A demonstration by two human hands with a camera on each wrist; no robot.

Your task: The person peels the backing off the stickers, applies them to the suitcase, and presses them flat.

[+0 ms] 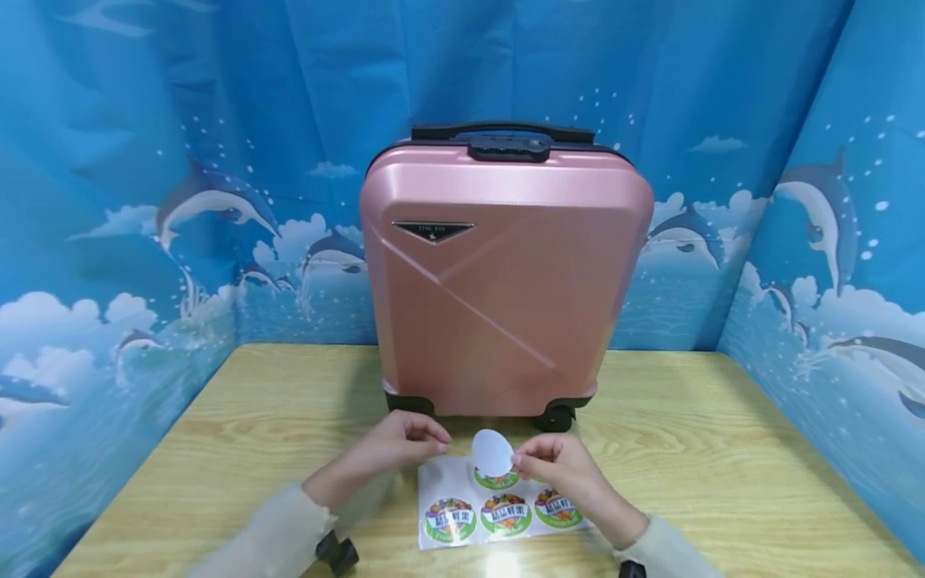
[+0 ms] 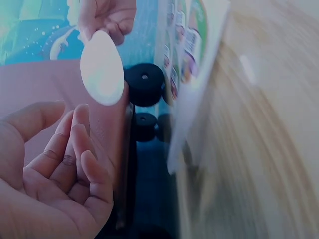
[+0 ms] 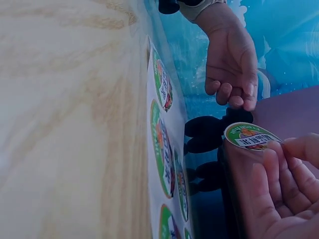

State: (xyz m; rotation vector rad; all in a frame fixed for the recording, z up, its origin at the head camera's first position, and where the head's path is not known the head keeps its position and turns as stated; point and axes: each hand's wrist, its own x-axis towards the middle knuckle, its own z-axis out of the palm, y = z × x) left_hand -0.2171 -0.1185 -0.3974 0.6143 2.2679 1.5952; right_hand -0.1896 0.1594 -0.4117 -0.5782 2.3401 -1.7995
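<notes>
My right hand (image 1: 567, 466) pinches a round sticker (image 1: 492, 453) at its edge between thumb and fingertips. Its white back shows in the head view, while the right wrist view shows the printed face of the sticker (image 3: 251, 137), green-rimmed with fruit and Chinese characters. Left of it my left hand (image 1: 405, 441) is held with loosely bent fingers and nothing in them; in the left wrist view its fingertips (image 2: 82, 112) are apart from the sticker. Below both hands a white sticker sheet (image 1: 462, 539) with several more round fruit stickers lies on the table.
A pink hard-shell suitcase (image 1: 499, 297) stands upright just behind the hands, with black wheels (image 1: 556, 417) and a black top handle (image 1: 506, 128). The wooden table (image 1: 723, 466) is bordered by blue dolphin-print curtains (image 1: 303, 96) at the back and sides.
</notes>
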